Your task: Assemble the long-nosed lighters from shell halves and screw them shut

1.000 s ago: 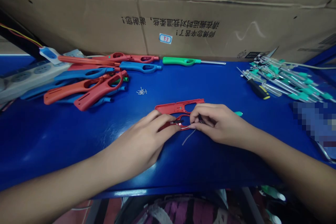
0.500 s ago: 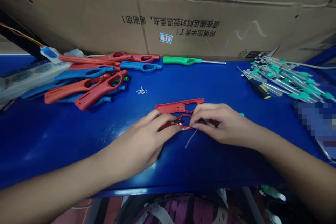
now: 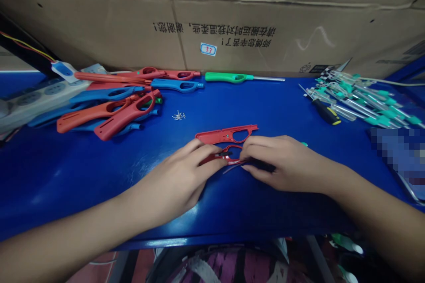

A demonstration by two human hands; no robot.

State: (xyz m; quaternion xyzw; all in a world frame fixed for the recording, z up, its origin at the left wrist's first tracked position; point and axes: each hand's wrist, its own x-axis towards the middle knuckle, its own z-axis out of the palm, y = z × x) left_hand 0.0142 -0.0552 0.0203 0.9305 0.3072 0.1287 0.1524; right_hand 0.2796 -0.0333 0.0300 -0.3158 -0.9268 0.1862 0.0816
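A red lighter shell half point(image 3: 236, 146) lies on the blue table, with its trigger hole showing between my hands. My left hand point(image 3: 189, 170) is closed on its left part, fingertips beside a small black piece point(image 3: 225, 154) in it. At the shell's right end, my right hand point(image 3: 282, 162) has its thumb and fingers around a thin wire point(image 3: 232, 169). The wire runs left along the shell's near edge; the fingers cover part of it. Just behind lies a second red shell half point(image 3: 212, 136), inner side up.
Red, orange and blue lighter shells point(image 3: 122, 117) are heaped at left by a power strip point(image 3: 40, 95). Tiny screws point(image 3: 178, 116) lie behind my hands. A green lighter point(image 3: 229, 78) rests by the carton point(image 3: 116, 31). Metal-tubed lighter parts point(image 3: 361, 101) and a screwdriver point(image 3: 325, 112) lie at right.
The wire's free end has swung up and left, from pointing down towards me to lying along the shell's near edge. My right thumb has shifted slightly lower; my left hand stays put.
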